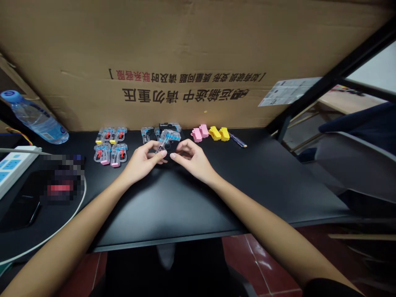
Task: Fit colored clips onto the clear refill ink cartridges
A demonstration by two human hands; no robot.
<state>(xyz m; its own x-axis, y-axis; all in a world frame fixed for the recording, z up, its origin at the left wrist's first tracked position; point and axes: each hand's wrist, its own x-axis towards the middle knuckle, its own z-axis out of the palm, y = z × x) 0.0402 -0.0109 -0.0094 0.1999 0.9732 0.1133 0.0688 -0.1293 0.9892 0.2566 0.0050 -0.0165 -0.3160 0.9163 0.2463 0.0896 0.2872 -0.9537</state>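
Note:
Both my hands meet over the middle of the black desk (173, 198). My left hand (144, 159) pinches a clear ink cartridge with a cyan label (167, 140), and my right hand (190, 156) curls against its right side, fingers closed on it. Just behind lie more clear cartridges with cyan labels (148, 133). To the left sit several clear cartridges with red parts and yellow or pink caps (110, 145). To the right lie two pink clips (199, 133) and two yellow clips (219, 133).
A large cardboard sheet (185, 53) stands along the desk's back. A water bottle (35, 117) lies at far left, above a white power strip (14, 165) and white cable. A pen (237, 140) lies right of the yellow clips. A dark phone (18, 210) sits front left.

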